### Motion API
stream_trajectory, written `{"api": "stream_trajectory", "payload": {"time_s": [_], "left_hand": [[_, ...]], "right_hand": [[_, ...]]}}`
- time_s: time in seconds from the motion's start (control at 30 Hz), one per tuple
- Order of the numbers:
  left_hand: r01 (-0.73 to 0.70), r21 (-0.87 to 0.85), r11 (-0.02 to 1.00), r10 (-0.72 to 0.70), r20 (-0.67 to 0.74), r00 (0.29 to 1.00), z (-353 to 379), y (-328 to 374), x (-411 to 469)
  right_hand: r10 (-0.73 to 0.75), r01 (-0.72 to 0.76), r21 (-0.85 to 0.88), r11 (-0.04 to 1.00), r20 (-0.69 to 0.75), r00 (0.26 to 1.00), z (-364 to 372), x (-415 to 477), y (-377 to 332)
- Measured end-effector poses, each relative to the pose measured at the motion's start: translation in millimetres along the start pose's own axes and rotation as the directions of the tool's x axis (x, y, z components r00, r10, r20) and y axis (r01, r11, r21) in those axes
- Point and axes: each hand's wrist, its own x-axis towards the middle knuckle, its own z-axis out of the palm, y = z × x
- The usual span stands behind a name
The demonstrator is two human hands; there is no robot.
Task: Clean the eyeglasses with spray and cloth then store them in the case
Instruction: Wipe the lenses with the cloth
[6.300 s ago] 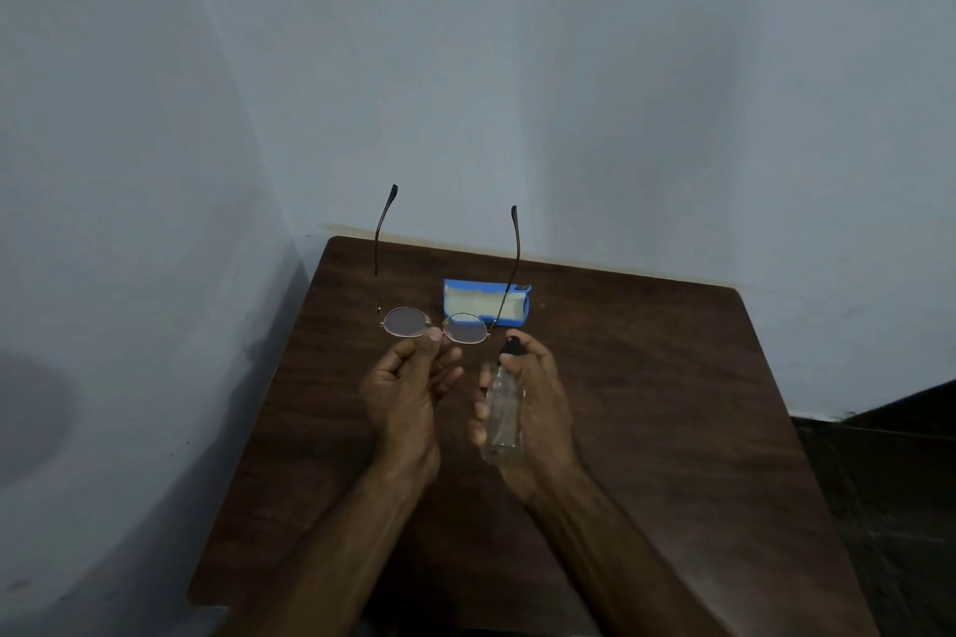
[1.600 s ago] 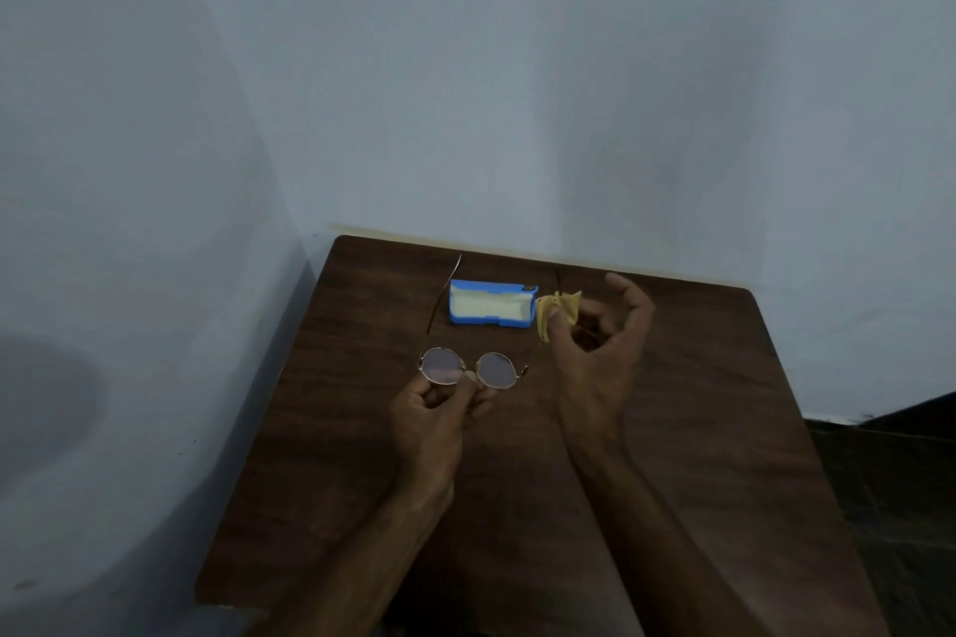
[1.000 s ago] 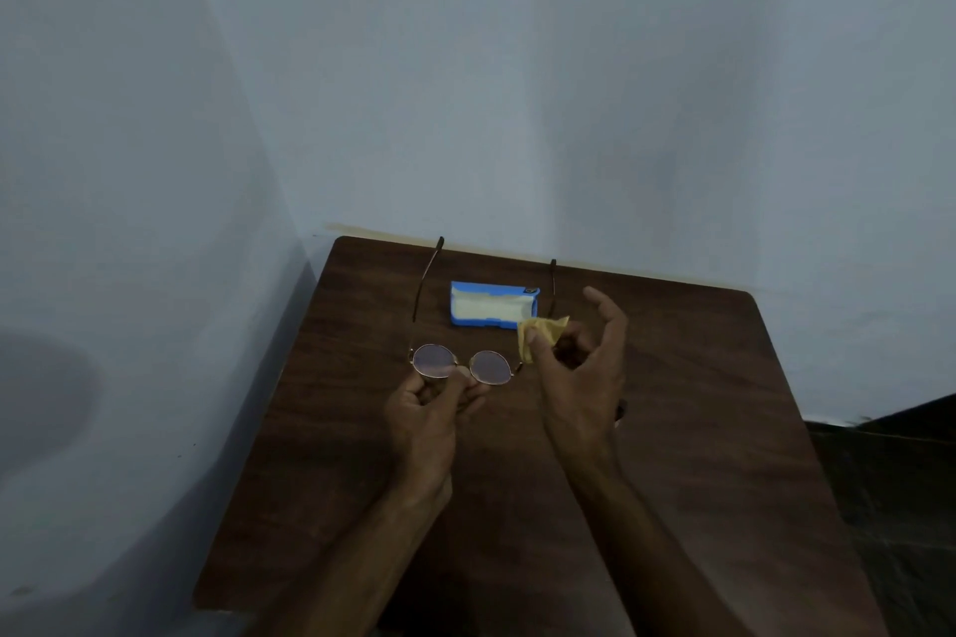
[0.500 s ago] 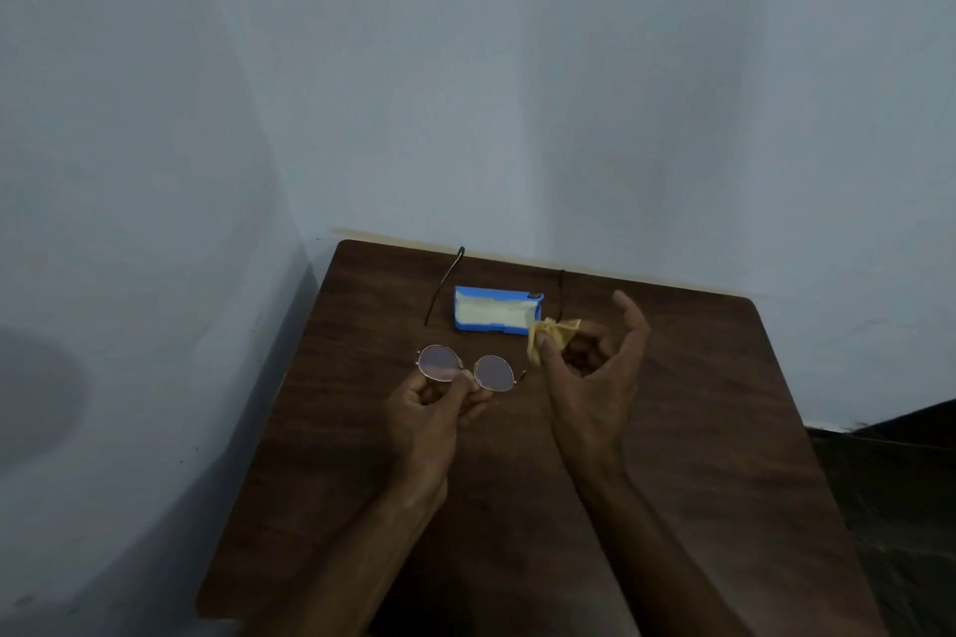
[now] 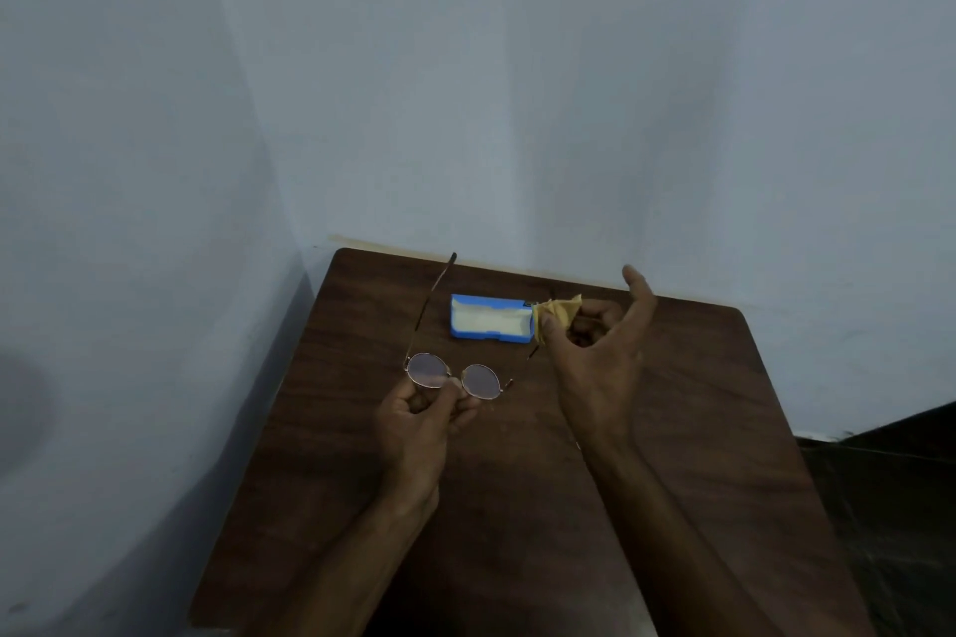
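Observation:
Round thin-framed eyeglasses (image 5: 455, 378) with their temples unfolded point away from me. My left hand (image 5: 419, 422) pinches them at the bridge, above the table. My right hand (image 5: 595, 352) holds a small crumpled yellow cloth (image 5: 556, 313) between thumb and forefinger, to the right of the glasses and apart from the lenses; its little finger sticks up. An open blue case (image 5: 491, 324) with a pale lining lies behind the glasses near the table's far edge. The spray bottle is not visible.
The dark wooden table (image 5: 698, 429) stands in a corner, with pale walls (image 5: 465, 93) close on the left and behind it. A dark floor (image 5: 905, 481) shows past the table's right edge.
The spray bottle that my right hand held earlier is gone, replaced by the yellow cloth. In the last second that hand has drifted slightly right and back; the glasses have tilted a little.

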Motion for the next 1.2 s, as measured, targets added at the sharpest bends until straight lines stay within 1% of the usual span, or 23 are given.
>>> {"api": "stream_trajectory", "payload": {"time_s": [0.2, 0.33, 0.43, 0.6, 0.7, 0.77, 0.87, 1.07, 1.2], "left_hand": [[0.056, -0.086, 0.995, -0.055, 0.017, 0.998, 5.2, 6.3, -2.5], [0.083, -0.094, 0.992, -0.081, 0.018, 0.997, 4.3, 6.1, -2.8], [0.071, -0.073, 0.995, -0.070, 0.018, 0.997, 1.9, 3.8, -4.4], [0.041, -0.040, 0.998, -0.040, 0.023, 0.999, 2.1, 0.9, -7.7], [0.020, 0.026, 0.999, -0.020, 0.009, 1.000, -1.0, -1.5, -9.6], [-0.004, 0.074, 0.997, 0.003, 0.006, 1.000, -2.6, -2.1, -11.3], [-0.022, 0.097, 0.995, 0.023, 0.000, 1.000, -4.1, -2.1, -13.4], [0.000, -0.026, 1.000, 0.000, -0.010, 1.000, -5.8, 0.4, -13.3], [0.029, -0.093, 0.995, -0.029, 0.003, 1.000, -1.2, 3.0, -15.4]], "right_hand": [[0.092, -0.096, 0.052, 0.994, 0.069, 0.993, 12.1, -40.9, 23.0], [0.136, -0.144, 0.066, 0.987, 0.104, 0.985, 13.9, -56.2, 34.1], [0.120, -0.126, 0.079, 0.989, 0.079, 0.990, 11.9, -53.5, 30.0], [0.038, -0.032, 0.137, 0.990, -0.039, 0.999, 4.7, -29.5, 10.2], [0.000, 0.009, 0.124, 0.992, -0.071, 0.997, 0.0, -9.9, -1.4], [-0.006, 0.012, 0.103, 0.995, -0.054, 0.998, -2.1, 1.4, -5.5], [-0.007, 0.007, 0.023, 1.000, 0.017, 1.000, -2.6, 7.7, -7.2], [0.025, -0.026, 0.047, 0.999, 0.020, 0.999, -1.8, -15.1, 9.0], [0.047, -0.054, 0.100, 0.994, 0.069, 0.997, 6.0, -46.4, 26.7]]}}
